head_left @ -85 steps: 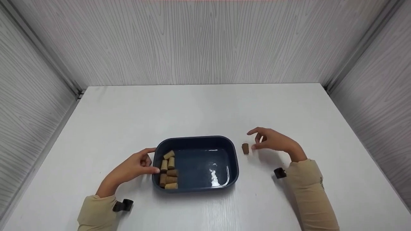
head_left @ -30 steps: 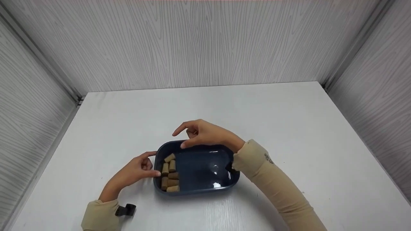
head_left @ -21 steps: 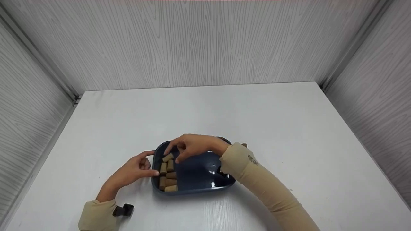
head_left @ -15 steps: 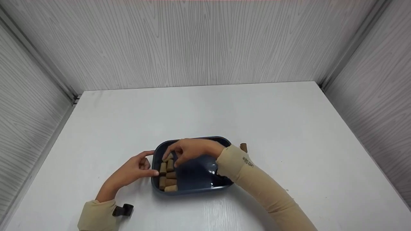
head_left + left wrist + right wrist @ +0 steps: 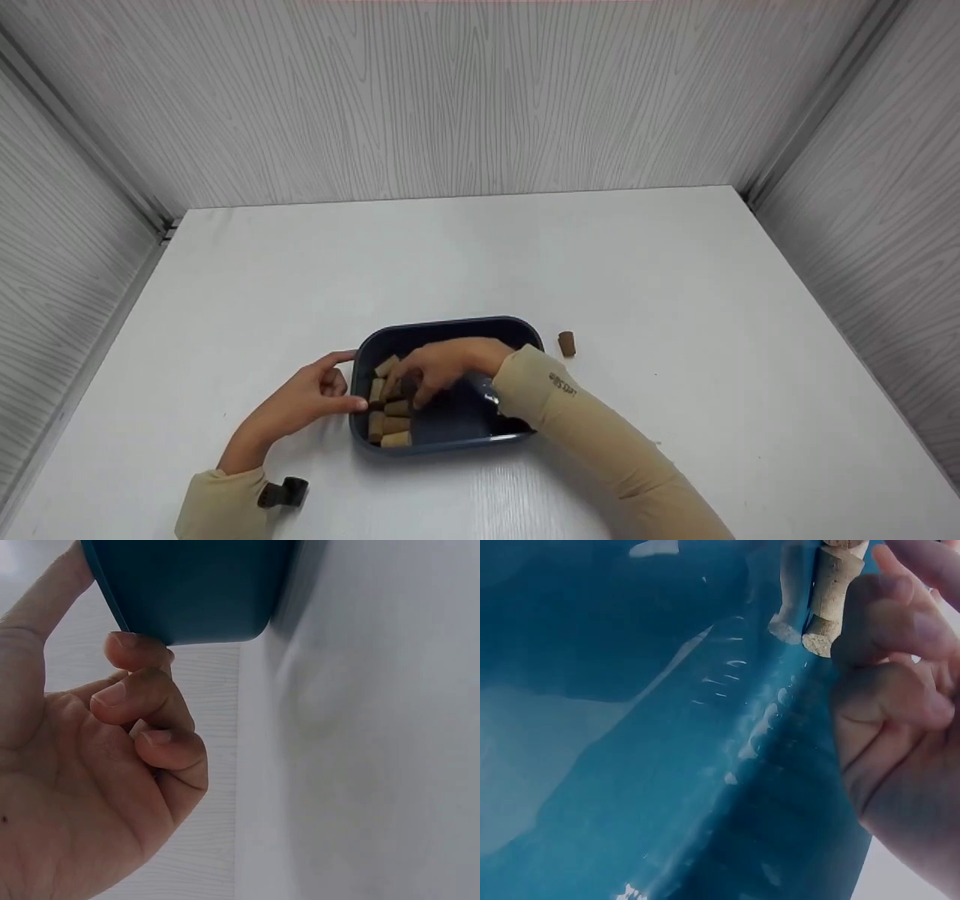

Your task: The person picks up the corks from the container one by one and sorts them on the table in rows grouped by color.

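Observation:
A dark blue rectangular tray (image 5: 450, 323) holds several cork stoppers (image 5: 396, 424) packed along its left end, light and darker brown. At the back of that group, one light cork (image 5: 387, 366) lies at a slant. My left hand (image 5: 304, 397) grips the tray's left end, thumb over the rim; the left wrist view shows its other fingers curled beside the tray wall (image 5: 187, 592). Inside the tray, my right hand (image 5: 446, 365) has thumb and forefinger on either side of a cork. Its fingertips are outside the right wrist view, where corks (image 5: 834, 585) lie beside the hand.
One brown cork (image 5: 567, 343) lies on the white table (image 5: 480, 255) to the right of the tray. Wood-patterned panels (image 5: 450, 105) rise behind the table and at both sides. Black wrist cameras (image 5: 283, 493) sit at the cuffs.
My right hand has left the spot beside the loose cork, crossed leftward over the tray and come down among the corks. The loose cork stays on the table. My left hand keeps its hold.

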`<control>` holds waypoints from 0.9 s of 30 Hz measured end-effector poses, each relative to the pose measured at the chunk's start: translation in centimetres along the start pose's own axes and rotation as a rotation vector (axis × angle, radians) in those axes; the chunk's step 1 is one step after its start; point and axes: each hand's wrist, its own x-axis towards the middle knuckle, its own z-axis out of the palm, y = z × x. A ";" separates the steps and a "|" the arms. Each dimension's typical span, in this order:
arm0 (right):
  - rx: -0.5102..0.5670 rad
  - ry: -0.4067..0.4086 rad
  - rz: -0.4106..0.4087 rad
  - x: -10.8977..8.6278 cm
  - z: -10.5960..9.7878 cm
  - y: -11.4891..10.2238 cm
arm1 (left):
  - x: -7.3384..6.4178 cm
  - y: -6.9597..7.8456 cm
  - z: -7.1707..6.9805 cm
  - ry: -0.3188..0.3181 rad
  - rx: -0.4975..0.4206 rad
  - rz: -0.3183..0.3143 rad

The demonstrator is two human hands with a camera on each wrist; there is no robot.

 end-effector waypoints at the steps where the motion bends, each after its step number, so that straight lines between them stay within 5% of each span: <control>1: 0.006 -0.009 0.007 0.0 0.0 -0.1 | 0.0 0.0 0.0 0.000 -0.001 0.003; 9: 0.045 -0.056 0.008 0.5 0.4 0.1 | 0.0 0.1 0.0 -0.008 0.005 0.000; 27: -0.111 0.047 -0.057 0.5 0.2 0.0 | -0.2 0.2 0.0 0.002 0.014 0.007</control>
